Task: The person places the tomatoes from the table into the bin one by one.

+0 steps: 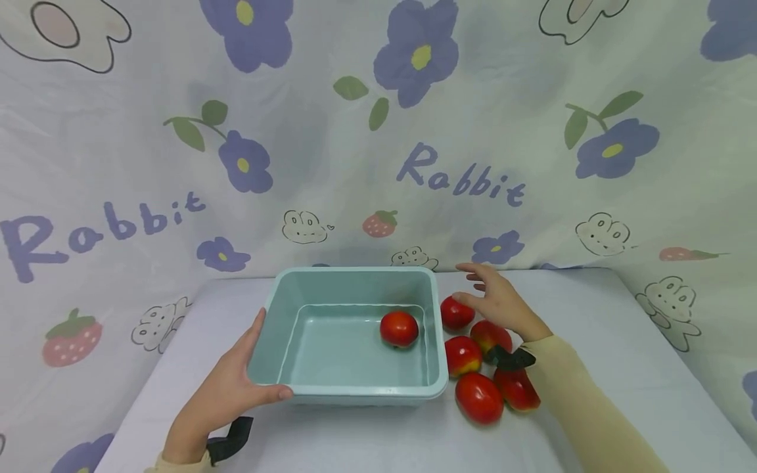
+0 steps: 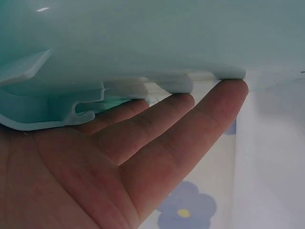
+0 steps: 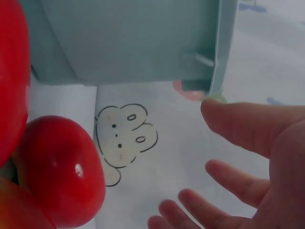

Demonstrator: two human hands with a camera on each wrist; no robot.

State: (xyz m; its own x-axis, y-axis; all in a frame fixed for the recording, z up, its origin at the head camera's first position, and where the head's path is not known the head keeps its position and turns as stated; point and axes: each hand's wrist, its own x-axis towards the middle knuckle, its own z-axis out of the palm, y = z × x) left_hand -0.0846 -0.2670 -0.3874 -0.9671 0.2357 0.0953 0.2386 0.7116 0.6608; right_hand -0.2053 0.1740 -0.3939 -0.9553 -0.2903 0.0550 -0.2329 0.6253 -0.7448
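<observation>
The pale-blue bin [image 1: 355, 391] stands between the left hand [image 1: 227, 381], spread against the bin's side, and the right hand [image 1: 497, 300], spread near loose red fruits [image 1: 479, 399].

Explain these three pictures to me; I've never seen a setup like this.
There is no machine here, just a person's bare left hand and right hand. The wide picture comes from a camera worn on the head; the two close ones come from cameras on each wrist. On the white-covered table stands a pale teal bin with one red fruit inside. Five more red fruits lie beside it, on the person's right. The left fingertips touch the bin's side; the right hand, near those five, holds nothing.
</observation>
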